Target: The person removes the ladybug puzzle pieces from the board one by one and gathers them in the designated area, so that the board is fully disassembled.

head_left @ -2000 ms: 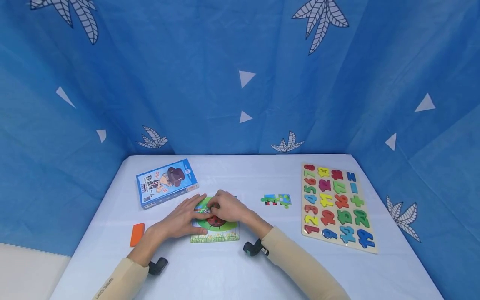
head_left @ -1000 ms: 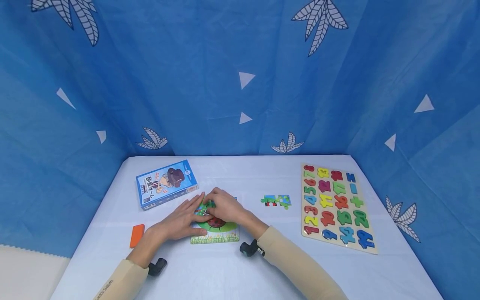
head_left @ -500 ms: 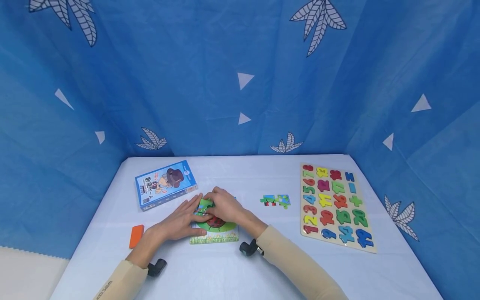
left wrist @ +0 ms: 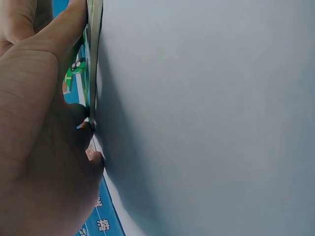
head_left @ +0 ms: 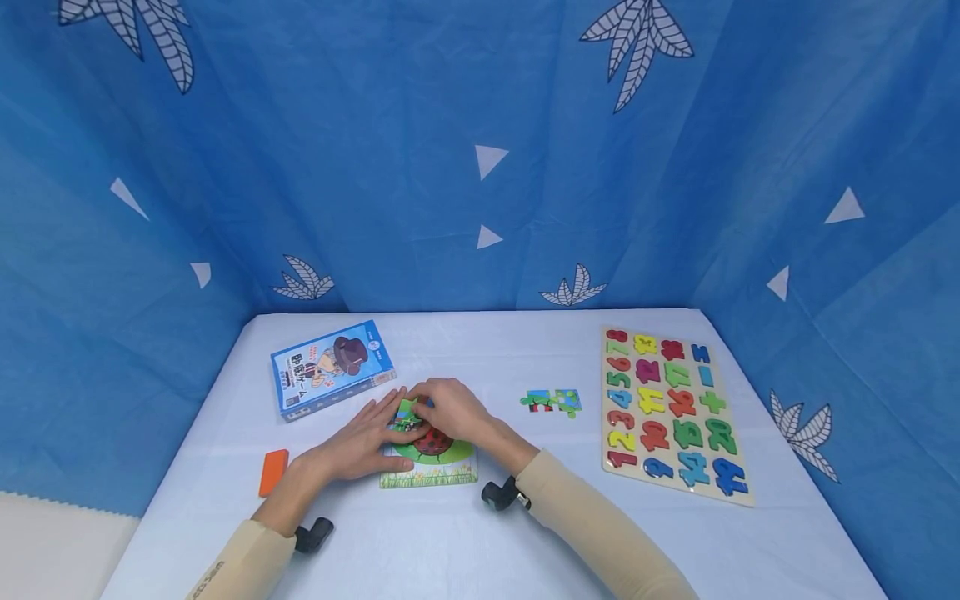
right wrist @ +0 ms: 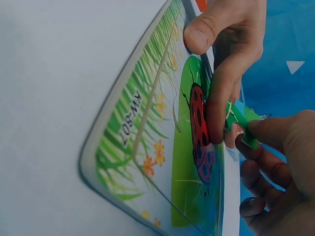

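Your right hand point(head_left: 452, 410) pinches a green puzzle piece point(right wrist: 239, 116) with thumb and finger. Your left hand point(head_left: 356, 446) is spread out on the puzzle board point(head_left: 438, 478). If your pinch gets loose, the piece could slip; if it bumps your left hand, it could go in crooked. The piece is at your right fingertips, by the board's far left part, close to your left hand.

Our white table point(head_left: 420, 542) bears: orange oblong block point(head_left: 273, 472), nine o'clock; blue oblong box point(head_left: 333, 368), ten; flat ladybird board point(head_left: 438, 467), centre; green jigsaw pieces point(head_left: 538, 397), two; beige number board point(head_left: 695, 385), three.
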